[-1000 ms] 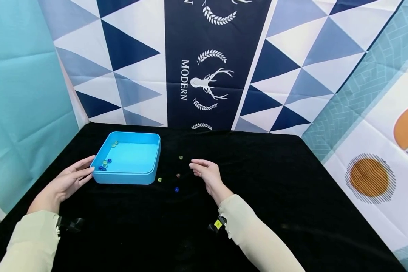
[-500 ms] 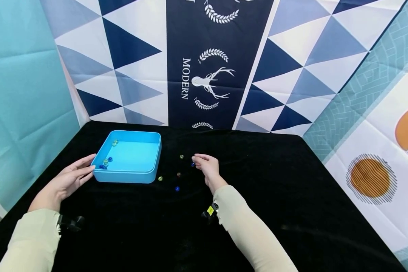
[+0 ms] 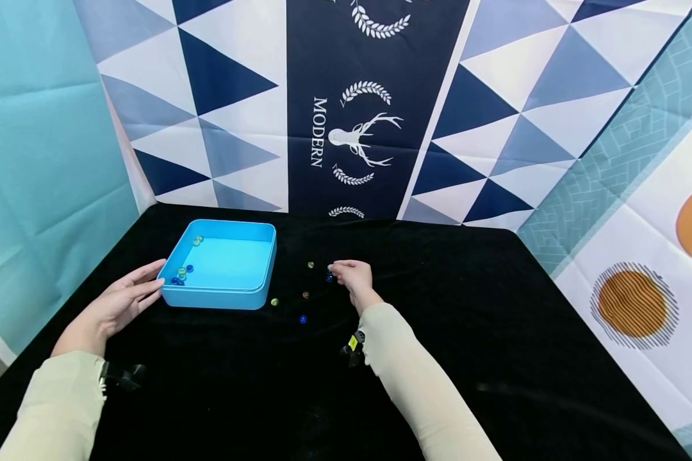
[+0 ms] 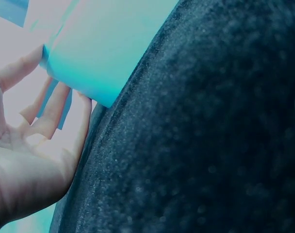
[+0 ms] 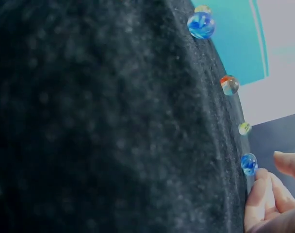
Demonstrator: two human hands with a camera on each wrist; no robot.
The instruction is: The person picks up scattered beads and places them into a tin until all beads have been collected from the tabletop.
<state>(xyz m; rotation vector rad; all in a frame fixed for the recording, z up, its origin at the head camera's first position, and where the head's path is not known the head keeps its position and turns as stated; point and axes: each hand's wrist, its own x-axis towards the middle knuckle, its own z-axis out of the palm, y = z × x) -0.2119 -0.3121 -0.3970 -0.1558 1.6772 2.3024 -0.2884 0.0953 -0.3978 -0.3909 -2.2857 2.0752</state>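
A square blue box [image 3: 219, 298] stands at the left of the black tabletop, with several blue and yellow-green marbles inside. My left hand [image 3: 118, 298] rests against its near left corner, thumb tip at the rim. In the left wrist view, extended fingers [image 4: 55, 109] touch the outer wall of the box [image 4: 99, 63]. To the right of the box, my right hand [image 3: 353, 280] has its fingertips at a blue marble [image 3: 329, 278]. The right wrist view shows the thumb [image 5: 289, 164] apart from the other fingers, which reach that blue marble [image 5: 249, 164]; what lies behind them is hidden.
Between box and right hand lie two yellow-green marbles, one farther back [image 3: 311, 264] and one beside the box [image 3: 274, 301]. A reddish-brown marble [image 3: 305, 295] and another blue marble [image 3: 302, 319] are there too. Patterned cloth [image 3: 346, 128] hangs behind the table.
The right hand has moved slightly away from me, and a blue marble now shows at its fingertips. The left hand stays at the box; the whole view has shifted a little.
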